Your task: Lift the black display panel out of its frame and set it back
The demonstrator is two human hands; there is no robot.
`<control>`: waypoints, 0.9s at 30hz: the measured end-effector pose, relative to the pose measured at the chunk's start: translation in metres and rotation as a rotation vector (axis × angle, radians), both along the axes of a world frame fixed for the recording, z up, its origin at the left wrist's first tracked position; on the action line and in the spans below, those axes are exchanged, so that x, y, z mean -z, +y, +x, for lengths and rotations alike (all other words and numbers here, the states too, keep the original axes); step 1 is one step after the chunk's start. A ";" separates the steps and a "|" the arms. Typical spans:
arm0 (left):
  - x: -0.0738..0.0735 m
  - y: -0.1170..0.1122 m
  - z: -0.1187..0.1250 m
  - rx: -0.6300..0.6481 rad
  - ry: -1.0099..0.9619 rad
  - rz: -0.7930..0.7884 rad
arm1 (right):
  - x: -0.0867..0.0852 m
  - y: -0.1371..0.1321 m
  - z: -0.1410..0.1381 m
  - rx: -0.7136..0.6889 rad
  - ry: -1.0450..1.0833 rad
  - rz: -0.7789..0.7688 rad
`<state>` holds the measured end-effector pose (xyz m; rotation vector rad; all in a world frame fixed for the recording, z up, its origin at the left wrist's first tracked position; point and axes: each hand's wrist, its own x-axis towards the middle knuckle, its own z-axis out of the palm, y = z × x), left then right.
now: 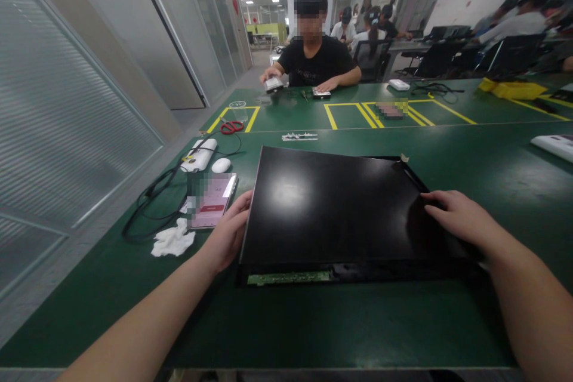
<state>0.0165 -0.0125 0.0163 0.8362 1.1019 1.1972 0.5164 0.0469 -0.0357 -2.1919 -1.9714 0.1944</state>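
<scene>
A large black glossy display panel (331, 203) lies flat on the green table (313, 322), with a strip of green circuit board (289, 278) showing at its near edge. My left hand (228, 233) grips the panel's left edge, fingers curled round it. My right hand (461, 218) rests on the panel's right edge, fingers pressed onto the black surface and the frame beneath.
Left of the panel lie a phone (212, 200), a crumpled white tissue (172, 242), a white mouse (221, 165), a white device (198, 155) with black cables, and red scissors (231, 126). Another person (313, 54) sits opposite, handling small devices. Yellow-taped rectangles (353, 110) mark the far table.
</scene>
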 end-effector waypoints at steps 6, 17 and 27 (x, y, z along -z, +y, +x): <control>0.000 0.000 -0.002 0.051 -0.003 0.006 | -0.010 -0.002 -0.008 0.022 0.008 -0.082; -0.003 0.001 -0.003 0.204 -0.158 0.073 | -0.013 -0.004 -0.013 0.015 0.018 -0.051; 0.010 0.003 -0.013 0.079 0.092 0.145 | -0.019 -0.005 -0.021 0.038 0.047 0.020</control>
